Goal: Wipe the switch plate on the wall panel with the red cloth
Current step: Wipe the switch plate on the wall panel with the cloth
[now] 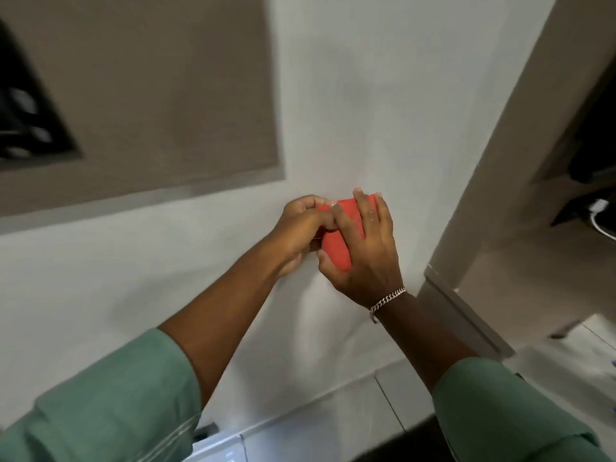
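A folded red cloth (343,228) is held against the white wall (366,111) between both hands. My right hand (363,255) lies flat over the cloth, fingers spread along it, a silver bracelet at the wrist. My left hand (300,231) pinches the cloth's left edge with thumb and fingers. The switch plate is hidden, and I cannot tell whether it lies under the cloth and hands.
A large taupe wall panel (150,95) with a pale border fills the upper left, with a dark opening (23,111) at its left edge. A beige door frame (500,161) rises at the right, with a white cable (600,211) beyond it. Pale floor tiles (350,421) lie below.
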`<state>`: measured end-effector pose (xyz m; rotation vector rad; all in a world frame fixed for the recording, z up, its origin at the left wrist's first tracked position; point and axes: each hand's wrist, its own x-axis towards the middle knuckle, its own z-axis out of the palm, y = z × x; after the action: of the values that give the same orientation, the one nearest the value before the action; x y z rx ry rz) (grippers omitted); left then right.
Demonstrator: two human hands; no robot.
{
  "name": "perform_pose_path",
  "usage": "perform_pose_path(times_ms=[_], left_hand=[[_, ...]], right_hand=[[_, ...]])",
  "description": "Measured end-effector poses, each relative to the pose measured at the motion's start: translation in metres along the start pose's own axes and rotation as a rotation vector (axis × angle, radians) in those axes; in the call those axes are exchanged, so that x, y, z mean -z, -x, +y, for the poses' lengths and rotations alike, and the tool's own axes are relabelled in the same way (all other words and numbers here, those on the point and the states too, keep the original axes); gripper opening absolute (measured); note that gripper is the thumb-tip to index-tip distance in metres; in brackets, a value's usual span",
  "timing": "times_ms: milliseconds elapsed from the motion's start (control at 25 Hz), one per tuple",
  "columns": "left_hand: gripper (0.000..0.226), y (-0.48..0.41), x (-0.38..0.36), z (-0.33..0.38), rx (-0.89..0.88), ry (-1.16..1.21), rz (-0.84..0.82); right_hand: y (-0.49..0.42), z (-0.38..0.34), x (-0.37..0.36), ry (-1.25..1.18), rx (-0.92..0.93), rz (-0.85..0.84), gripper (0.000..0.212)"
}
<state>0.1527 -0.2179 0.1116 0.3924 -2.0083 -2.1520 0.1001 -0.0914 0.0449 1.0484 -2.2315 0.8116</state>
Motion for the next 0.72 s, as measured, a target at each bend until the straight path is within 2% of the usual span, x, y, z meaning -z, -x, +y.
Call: perform_pose_path(times_ms=[200, 400, 520, 600, 720], left_hand=[[0.024, 0.08, 0.088, 0.07, -0.257, -0.124, 0.08], [0.024, 0.158, 0.148, 0.133, -0.464, -0.175, 0.168], [0.024, 0.193, 0.177, 0.157, -0.546, -0.203, 0.233], [0.029, 0.212, 0.196, 0.167, -0.62, -0.238, 0.345], [0.027, 0.231, 0.223, 0.174, -0.778, -0.236, 0.589]], right_hand=[[-0.053, -0.117, -0.003, -0.143, 0.214, 0.19, 0.078], [-0.087, -0.219, 0.01, -0.209, 0.368, 0.402, 0.073], [-0.104, -0.267, 0.013, -0.211, 0.417, 0.466, 0.073], [-0.11, -0.295, 0.009, -0.209, 0.419, 0.488, 0.071], [-0.116, -0.32, -0.006, -0.168, 0.32, 0.484, 0.069]])
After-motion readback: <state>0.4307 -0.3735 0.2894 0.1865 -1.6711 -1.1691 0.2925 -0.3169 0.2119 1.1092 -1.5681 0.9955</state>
